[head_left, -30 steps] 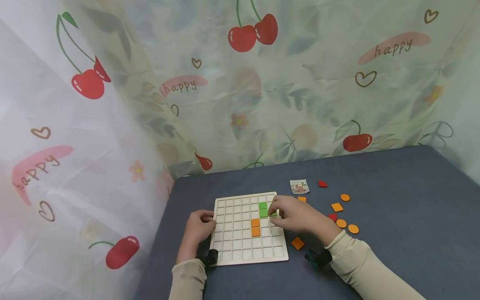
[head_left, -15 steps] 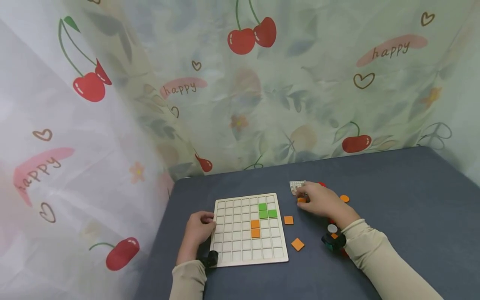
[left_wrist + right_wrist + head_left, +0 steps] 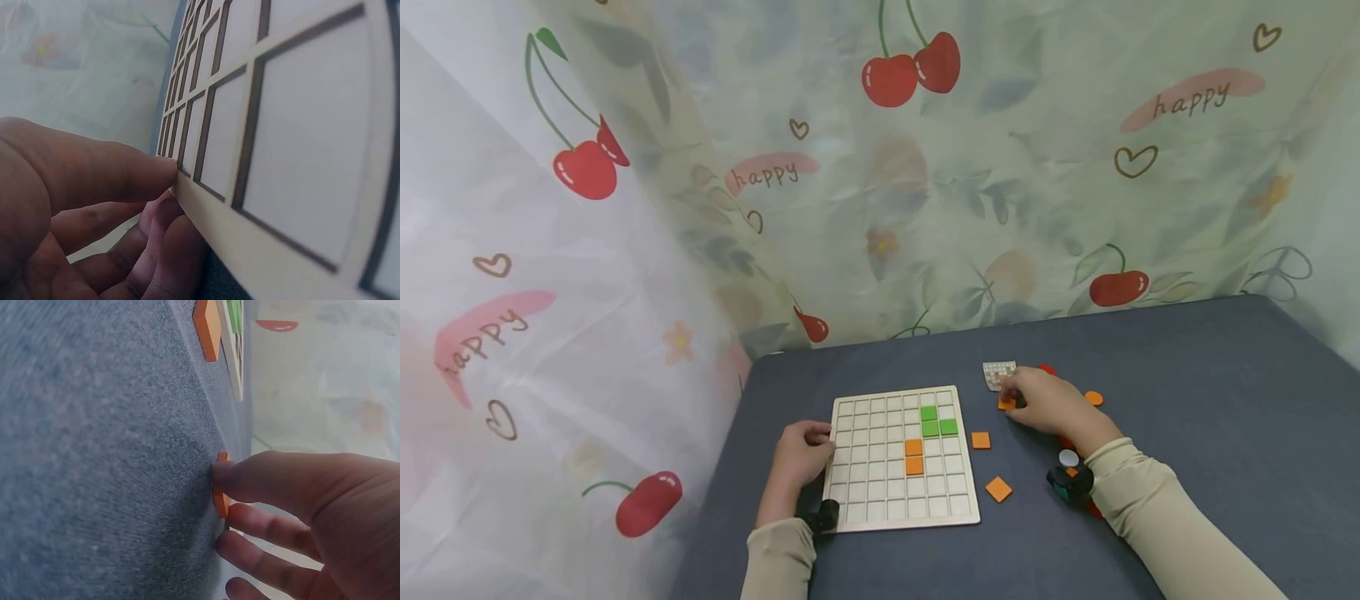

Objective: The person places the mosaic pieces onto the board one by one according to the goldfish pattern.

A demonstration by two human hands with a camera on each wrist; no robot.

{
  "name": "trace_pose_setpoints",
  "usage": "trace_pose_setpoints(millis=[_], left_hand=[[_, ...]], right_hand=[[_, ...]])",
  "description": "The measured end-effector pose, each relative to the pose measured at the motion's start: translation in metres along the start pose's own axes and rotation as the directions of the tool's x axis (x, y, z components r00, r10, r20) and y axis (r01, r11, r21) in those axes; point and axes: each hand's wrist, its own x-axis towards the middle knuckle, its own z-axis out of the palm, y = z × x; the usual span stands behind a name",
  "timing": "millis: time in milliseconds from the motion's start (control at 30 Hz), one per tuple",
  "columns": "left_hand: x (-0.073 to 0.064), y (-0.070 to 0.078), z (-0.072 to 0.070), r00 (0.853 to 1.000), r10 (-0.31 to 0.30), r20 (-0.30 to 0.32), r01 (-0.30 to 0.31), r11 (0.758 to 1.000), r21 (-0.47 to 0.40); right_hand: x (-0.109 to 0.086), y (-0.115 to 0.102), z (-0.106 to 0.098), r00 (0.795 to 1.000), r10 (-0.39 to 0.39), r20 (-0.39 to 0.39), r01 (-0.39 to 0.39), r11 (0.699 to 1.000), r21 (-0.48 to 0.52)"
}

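A pale wooden grid board point(image 3: 868, 481) lies on the table; 3 green square tiles point(image 3: 930, 428) and two orange ones point(image 3: 913, 466) sit in its cells. At its left edge my left hand point(image 3: 802, 454) holds the rim, the thumb point(image 3: 150, 178) against the border and the fingers curled below. To the right of the board, my right hand point(image 3: 1045, 400) pinches a loose orange square tile point(image 3: 220, 503) between thumb and fingertip, low at the cloth. This tile point(image 3: 1006, 404) is partly covered by the fingers in the head view.
Two more orange tiles point(image 3: 981, 440) lie between the board and my right arm. A small printed grid card point(image 3: 997, 374) is behind the right hand. Around that forearm are an orange disc point(image 3: 1093, 398), a white disc point(image 3: 1068, 457) and red pieces, partly hidden.
My right hand has moved from the board's green tiles out to the loose orange tile at the back right. An orange tile beside the board came into sight. The left hand stays put.
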Motion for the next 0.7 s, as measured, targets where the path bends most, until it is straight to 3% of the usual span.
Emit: trace_pose_setpoints(millis=[467,700], left_hand=[[0.001,-0.003,0.003,1.0,-0.006,0.003,0.006,1.0,-0.01],[0.0,-0.001,0.0,1.0,0.004,0.007,-0.004,1.0,-0.016]], right_hand=[[-0.003,0.005,0.002,0.999,-0.013,-0.029,0.015,0.998,0.053],[-0.016,-0.017,0.009,0.987,-0.134,-0.084,0.144,0.982,0.124]])
